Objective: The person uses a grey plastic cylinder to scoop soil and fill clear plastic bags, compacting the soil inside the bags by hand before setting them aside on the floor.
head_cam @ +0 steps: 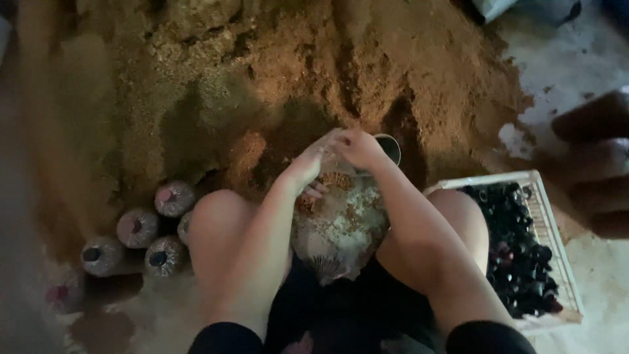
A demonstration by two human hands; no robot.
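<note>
Knees flank an upright bag (341, 229). Both hands, left hand (308, 164) and right hand (359, 147), close together on its mouth directly below them; right nearer the cup (390, 147).

Bag (341, 229) mouth hidden under hands (337, 154). Cup (390, 147) half covered by right hand. Dark shape (599, 164) at right edge blurred, cut off. Left side blurred. Crate (547, 216) pieces too small to tell. Upper arms cut by bottom edge.

Head camera looks steeply down, close over the lap.
</note>
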